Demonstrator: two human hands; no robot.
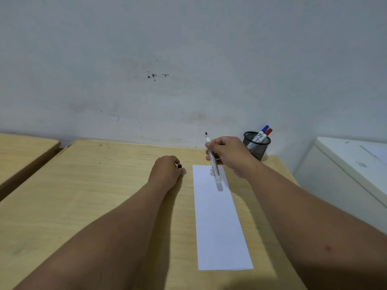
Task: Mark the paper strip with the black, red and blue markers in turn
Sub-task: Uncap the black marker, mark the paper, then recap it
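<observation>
A long white paper strip (pixel 219 227) lies lengthwise on the wooden table (pixel 104 185), with no marks on it. My right hand (pixel 228 153) hovers over the strip's far end and grips the black marker (pixel 215 170). The marker is uncapped, its black tip pointing up and away and its rear end hanging just above the paper. My left hand (pixel 165 171) rests on the table just left of the strip's far corner, fingers curled around a small black piece (pixel 179 166) that looks like the marker's cap. The blue marker (pixel 265 129) and red marker (pixel 268 132) stand capped in a cup.
A black mesh cup (pixel 258 150) stands at the table's far right corner by the wall, behind my right hand. A second wooden table (pixel 21 151) sits to the left across a gap. On the right is a white cabinet (pixel 345 164).
</observation>
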